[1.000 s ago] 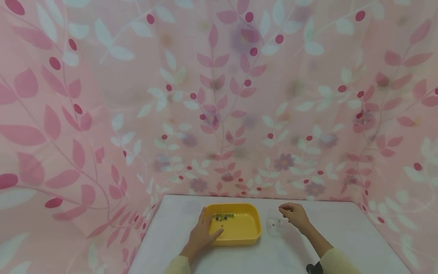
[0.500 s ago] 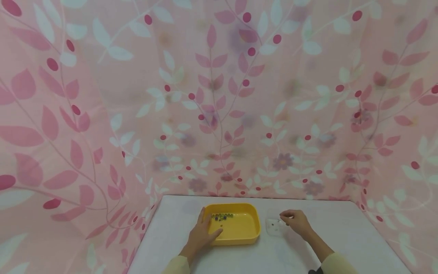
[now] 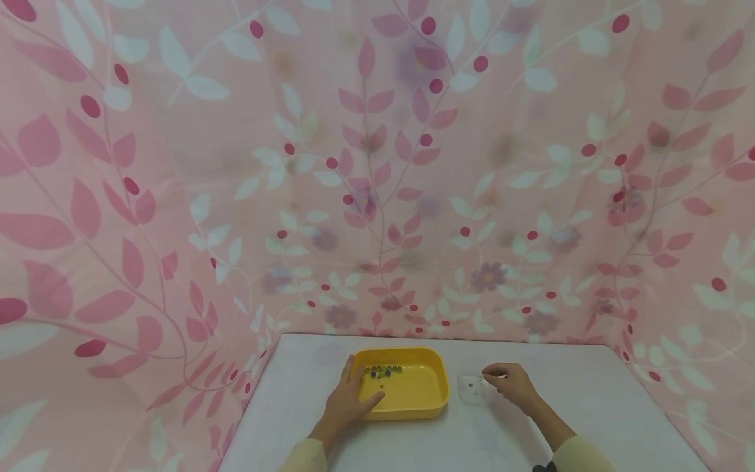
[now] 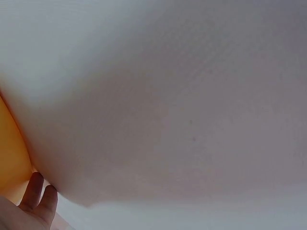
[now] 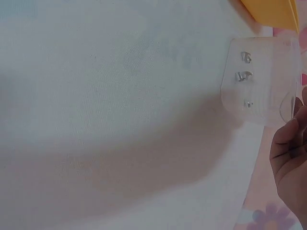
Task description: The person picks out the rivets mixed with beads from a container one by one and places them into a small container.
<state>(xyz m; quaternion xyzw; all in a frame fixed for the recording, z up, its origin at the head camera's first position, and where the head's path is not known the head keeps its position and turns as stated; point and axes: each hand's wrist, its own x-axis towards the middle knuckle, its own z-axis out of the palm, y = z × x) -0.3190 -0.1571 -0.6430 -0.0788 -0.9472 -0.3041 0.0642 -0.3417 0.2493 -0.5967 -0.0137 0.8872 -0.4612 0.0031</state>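
My left hand holds the left front corner of a shallow yellow tray, thumb over the front rim and fingers along the left side. Its fingertips meet the tray's outer wall in the left wrist view. Inside sit several small green and dark blue beads and a tiny loose piece. To the right lies a clear plastic box with small silvery pieces in it. My right hand has thumb and forefinger together right at the box's edge; I cannot tell what is between them.
A white-covered table carries the tray and box. Pink leaf-patterned curtains surround its back and sides. A small dark object shows by the right sleeve.
The right hand has come down and slightly nearer, to the right edge of the clear box. The left hand and yellow tray have stayed in place.
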